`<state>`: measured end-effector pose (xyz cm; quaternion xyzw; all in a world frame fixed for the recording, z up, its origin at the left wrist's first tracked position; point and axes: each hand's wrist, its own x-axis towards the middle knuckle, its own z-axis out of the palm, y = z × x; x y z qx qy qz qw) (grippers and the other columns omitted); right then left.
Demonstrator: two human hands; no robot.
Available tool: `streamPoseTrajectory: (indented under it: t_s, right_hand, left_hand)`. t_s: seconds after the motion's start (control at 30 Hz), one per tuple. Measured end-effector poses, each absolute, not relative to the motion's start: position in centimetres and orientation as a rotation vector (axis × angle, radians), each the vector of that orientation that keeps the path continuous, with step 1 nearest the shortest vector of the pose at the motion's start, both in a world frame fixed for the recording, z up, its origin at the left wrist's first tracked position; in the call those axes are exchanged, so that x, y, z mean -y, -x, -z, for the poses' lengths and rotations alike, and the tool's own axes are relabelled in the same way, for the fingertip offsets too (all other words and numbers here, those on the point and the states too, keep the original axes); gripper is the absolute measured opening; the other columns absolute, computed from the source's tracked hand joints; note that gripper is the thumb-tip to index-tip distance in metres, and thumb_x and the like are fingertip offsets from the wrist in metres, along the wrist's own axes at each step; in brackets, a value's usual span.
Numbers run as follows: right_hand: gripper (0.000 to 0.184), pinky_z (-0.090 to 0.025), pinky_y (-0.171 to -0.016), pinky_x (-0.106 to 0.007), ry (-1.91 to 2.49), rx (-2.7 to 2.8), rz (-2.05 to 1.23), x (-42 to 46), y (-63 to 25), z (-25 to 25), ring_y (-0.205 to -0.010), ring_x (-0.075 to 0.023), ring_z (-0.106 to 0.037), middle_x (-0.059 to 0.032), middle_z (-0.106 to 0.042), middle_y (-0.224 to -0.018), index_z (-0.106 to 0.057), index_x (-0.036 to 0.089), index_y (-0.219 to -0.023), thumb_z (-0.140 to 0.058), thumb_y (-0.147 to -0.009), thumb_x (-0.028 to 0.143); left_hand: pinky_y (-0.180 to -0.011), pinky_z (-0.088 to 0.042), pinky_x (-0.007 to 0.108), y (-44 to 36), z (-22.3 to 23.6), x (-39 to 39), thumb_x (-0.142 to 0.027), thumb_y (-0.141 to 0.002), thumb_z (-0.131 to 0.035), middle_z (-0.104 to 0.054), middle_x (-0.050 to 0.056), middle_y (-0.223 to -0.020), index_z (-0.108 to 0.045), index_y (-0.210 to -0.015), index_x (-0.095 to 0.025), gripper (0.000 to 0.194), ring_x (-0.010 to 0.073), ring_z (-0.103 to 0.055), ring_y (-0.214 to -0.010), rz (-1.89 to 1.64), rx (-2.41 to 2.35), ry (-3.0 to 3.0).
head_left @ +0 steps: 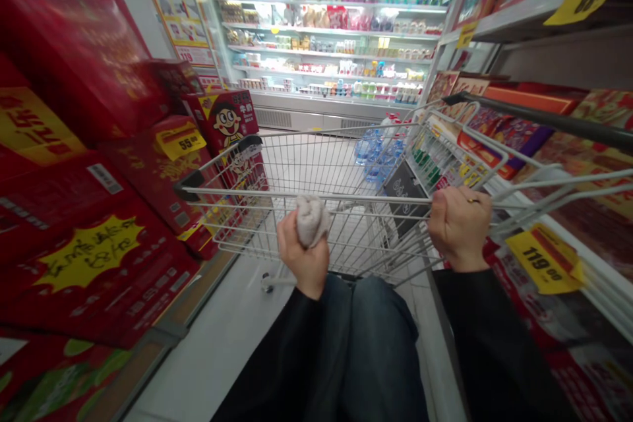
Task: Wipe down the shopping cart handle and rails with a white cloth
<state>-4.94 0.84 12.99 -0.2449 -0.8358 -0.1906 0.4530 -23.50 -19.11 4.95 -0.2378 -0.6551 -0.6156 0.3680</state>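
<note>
My left hand (302,254) grips the near rim of a wire shopping cart (316,168), with a crumpled white cloth (312,219) bunched in the fist against the bar. The cloth could be a tissue; the picture does not settle it. Farther right on the same rim, my right hand (459,227) is closed around the bar, a ring on one finger. Dark sleeves cover both forearms. Clear plastic water bottles (374,153) show through the wire, though I cannot tell whether they lie inside the cart.
Red boxes (84,257) with yellow price signs stack high along the left. Packaged goods on shelves (558,145) line the right, close to the cart. A lit refrigerated display case (326,39) stands ahead, beyond a white floor (212,343).
</note>
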Motion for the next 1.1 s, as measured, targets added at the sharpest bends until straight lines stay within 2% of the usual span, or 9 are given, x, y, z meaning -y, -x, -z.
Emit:
streamPoseTrajectory:
  t_s: [0.17, 0.3, 0.4, 0.5, 0.6, 0.8, 0.97, 1.1]
  right_hand:
    - [0.032, -0.031, -0.085, -0.039, 0.525, 2.188, 0.248, -0.5, 4.0, -13.7, -0.083, -0.0231, -0.053, -0.0050, -0.063, -0.079, -0.054, 0.023, -0.081, -0.026, -0.097, 0.023]
    - [0.038, -0.032, -0.087, -0.040, 0.525, 2.267, 0.083, 0.2, 3.4, -14.5, -0.088, -0.0241, -0.055, -0.0057, -0.067, -0.086, -0.060, 0.023, -0.090, -0.023, -0.099, 0.025]
    - [0.056, -0.033, -0.093, -0.042, 0.488, 2.278, -0.064, 0.5, 3.0, -14.9, -0.107, -0.0257, -0.055, -0.0075, -0.070, -0.108, -0.064, 0.024, -0.098, -0.010, -0.104, 0.038]
    - [0.078, -0.032, -0.099, -0.045, 0.431, 2.279, -0.163, 0.7, 2.6, -15.1, -0.118, -0.0259, -0.054, -0.0067, -0.069, -0.120, -0.066, 0.026, -0.104, 0.007, -0.101, 0.056]
    - [0.086, -0.032, -0.098, -0.044, 0.427, 2.293, -0.165, 0.8, 2.5, -15.1, -0.108, -0.0248, -0.056, -0.0059, -0.071, -0.109, -0.066, 0.027, -0.105, 0.011, -0.097, 0.065]
    - [0.076, -0.031, -0.091, -0.042, 0.476, 2.250, -0.016, 0.6, 3.4, -14.6, -0.089, -0.0224, -0.055, -0.0041, -0.069, -0.087, -0.062, 0.025, -0.091, 0.002, -0.100, 0.064]
    - [0.074, -0.031, -0.090, -0.040, 0.492, 2.220, 0.027, 0.8, 3.9, -14.4, -0.089, -0.0220, -0.054, -0.0043, -0.068, -0.085, -0.060, 0.024, -0.087, 0.002, -0.100, 0.063]
    - [0.075, -0.030, -0.090, -0.041, 0.476, 2.211, 0.031, 0.7, 3.6, -14.2, -0.089, -0.0225, -0.054, -0.0043, -0.068, -0.086, -0.060, 0.024, -0.089, 0.003, -0.100, 0.064]
  left_hand:
    - [-0.094, -0.056, 0.035, 16.7, -5.7, 14.0, -0.007, -0.075, -0.063, -0.062, 0.008, -0.116, -0.058, -0.127, -0.028, 0.056, 0.0200, -0.062, -0.107, 1.557, 1.635, 1.002]
    - [-0.093, -0.057, 0.035, 14.2, -6.3, 11.3, -0.008, -0.072, -0.065, -0.062, 0.009, -0.119, -0.059, -0.131, -0.029, 0.063, 0.0211, -0.061, -0.106, 1.438, 1.578, 1.298]
    - [-0.094, -0.057, 0.038, 13.8, -6.6, 10.1, -0.014, -0.074, -0.066, -0.060, 0.012, -0.121, -0.056, -0.135, -0.025, 0.063, 0.0236, -0.059, -0.110, 1.315, 1.503, 1.437]
    - [-0.095, -0.057, 0.039, 14.4, -5.8, 10.1, -0.015, -0.075, -0.064, -0.060, 0.011, -0.120, -0.056, -0.136, -0.027, 0.063, 0.0240, -0.059, -0.111, 1.201, 1.456, 1.539]
    - [-0.093, -0.058, 0.039, 15.6, -3.3, 11.2, -0.012, -0.072, -0.060, -0.061, 0.011, -0.116, -0.059, -0.134, -0.024, 0.063, 0.0240, -0.060, -0.109, 1.084, 1.447, 1.636]
    - [-0.084, -0.060, 0.037, 17.3, 2.0, 13.8, -0.007, -0.068, -0.057, -0.064, 0.012, -0.109, -0.066, -0.124, -0.020, 0.058, 0.0240, -0.060, -0.099, 0.951, 1.486, 1.701]
    - [-0.091, -0.057, 0.039, 16.9, -1.3, 13.0, -0.008, -0.076, -0.055, -0.062, 0.011, -0.115, -0.061, -0.131, -0.026, 0.057, 0.0239, -0.057, -0.107, 0.959, 1.463, 1.666]
    - [-0.096, -0.053, 0.041, 16.6, -4.7, 11.9, -0.009, -0.076, -0.057, -0.058, 0.012, -0.123, -0.051, -0.142, -0.028, 0.070, 0.0252, -0.054, -0.114, 0.984, 1.479, 1.657]
